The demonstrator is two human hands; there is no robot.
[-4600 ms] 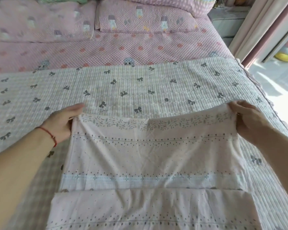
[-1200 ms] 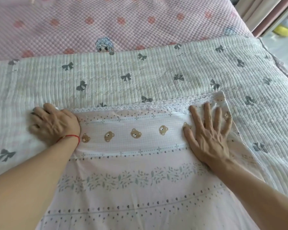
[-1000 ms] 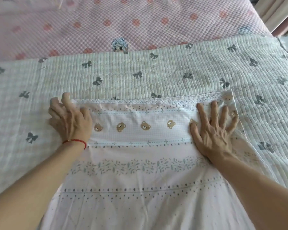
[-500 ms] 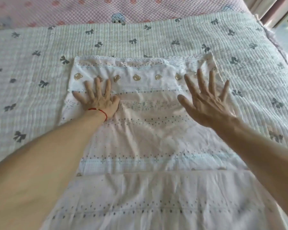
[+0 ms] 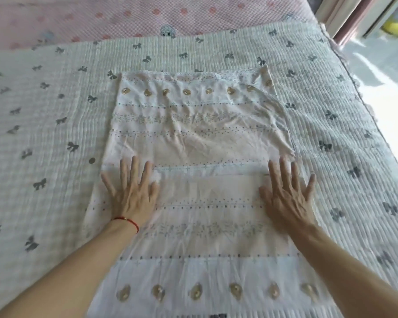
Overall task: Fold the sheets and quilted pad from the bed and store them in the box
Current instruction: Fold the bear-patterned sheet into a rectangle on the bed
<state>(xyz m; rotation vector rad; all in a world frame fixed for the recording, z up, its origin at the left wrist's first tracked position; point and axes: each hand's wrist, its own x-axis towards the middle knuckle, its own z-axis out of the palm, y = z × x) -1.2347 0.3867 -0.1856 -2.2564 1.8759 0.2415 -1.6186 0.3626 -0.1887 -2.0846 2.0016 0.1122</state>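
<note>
On top of the quilted pad [image 5: 331, 92], near its middle, a pale pink sheet [image 5: 193, 138] is being kept flat, folded into a long panel with a second layer doubled over its far half. Rows of small bears are being shown along the sheet's far edge and again along its near edge, with bands of dots and leaves between them. The far right corner of the sheet is being left slightly turned up and creased. Against the sheet's left side, the left hand [image 5: 131, 191] is being pressed palm down, its grip wide, fingers straight and spread, nothing being held; a red string bracelet [image 5: 126, 220] is being worn at that wrist. Against the sheet's right side, the right hand [image 5: 287, 198] is being laid flat the same way, grip wide and fingers fanned, with the outer fingers being rested at the sheet's edge. Beyond the sheet, past the pad's far border, a pink quilted bedspread [image 5: 147, 17] is being shown covering the bed.
</note>
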